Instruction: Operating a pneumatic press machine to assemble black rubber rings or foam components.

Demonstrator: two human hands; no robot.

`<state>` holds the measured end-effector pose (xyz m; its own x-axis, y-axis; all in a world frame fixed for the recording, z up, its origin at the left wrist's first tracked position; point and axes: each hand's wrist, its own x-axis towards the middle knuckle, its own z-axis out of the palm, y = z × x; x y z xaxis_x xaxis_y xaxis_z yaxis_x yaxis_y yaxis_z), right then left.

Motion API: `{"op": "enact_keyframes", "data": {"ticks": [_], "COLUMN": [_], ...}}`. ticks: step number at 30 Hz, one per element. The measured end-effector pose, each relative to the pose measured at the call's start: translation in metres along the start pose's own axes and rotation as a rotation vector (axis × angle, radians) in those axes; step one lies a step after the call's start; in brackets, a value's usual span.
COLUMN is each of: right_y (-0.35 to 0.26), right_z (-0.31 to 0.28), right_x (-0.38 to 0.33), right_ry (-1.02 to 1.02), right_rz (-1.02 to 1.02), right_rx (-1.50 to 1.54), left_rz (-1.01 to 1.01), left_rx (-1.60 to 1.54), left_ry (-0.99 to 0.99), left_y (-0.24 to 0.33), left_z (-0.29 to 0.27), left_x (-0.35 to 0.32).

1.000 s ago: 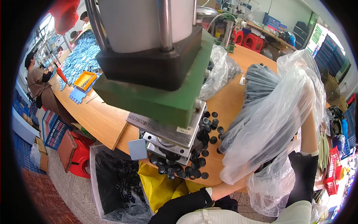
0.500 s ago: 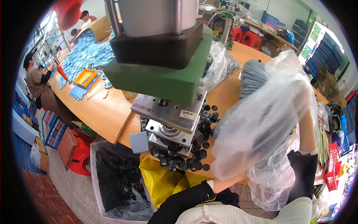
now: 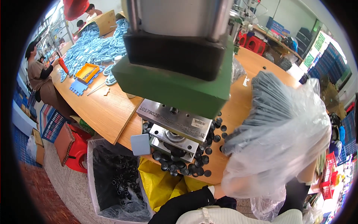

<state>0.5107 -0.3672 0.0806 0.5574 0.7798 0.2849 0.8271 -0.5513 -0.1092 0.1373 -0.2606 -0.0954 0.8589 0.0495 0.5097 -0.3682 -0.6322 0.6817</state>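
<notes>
Where the wooden surface [image 3: 100, 112] meets its near edge, a clear plastic bag [image 3: 283, 149] is held up over the right end, and both hands are under or behind the film. The left hand [image 3: 233, 186] shows only as a pale blur through the bag's lower left corner, at the end of a black sleeve; it seems to be closed on the film, though whether its grip is together or apart cannot be told. The right hand [image 3: 307, 171] is hidden behind the bag's right side above its black sleeve, and its grip cannot be told either. A bundle of grey rods [image 3: 261, 100] fans out of the bag's upper left toward the far edge. Just left of the bag, black round caps [image 3: 194, 164] lie scattered along the near edge around the metal base of a green press [image 3: 175, 86]. Below the near edge stand a bin of black parts [image 3: 119, 179] and a yellow bag [image 3: 164, 183].
</notes>
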Motion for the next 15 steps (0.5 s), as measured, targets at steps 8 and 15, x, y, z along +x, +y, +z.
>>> {"op": "enact_keyframes", "data": {"ticks": [8,15], "right_y": [-0.06,-0.245], "right_z": [0.047,0.002], "right_x": [-0.052,-0.04], "right_ry": [-0.095,-0.226], "right_rz": [-0.021,-0.07], "right_rx": [-0.174,0.33], "left_rz": [-0.008,0.018], "left_rx": [0.087,0.269], "left_ry": [-0.125,-0.154], "left_y": [0.016,0.01], "left_z": [-0.001,-0.022], "left_x": [0.024,0.009]}}
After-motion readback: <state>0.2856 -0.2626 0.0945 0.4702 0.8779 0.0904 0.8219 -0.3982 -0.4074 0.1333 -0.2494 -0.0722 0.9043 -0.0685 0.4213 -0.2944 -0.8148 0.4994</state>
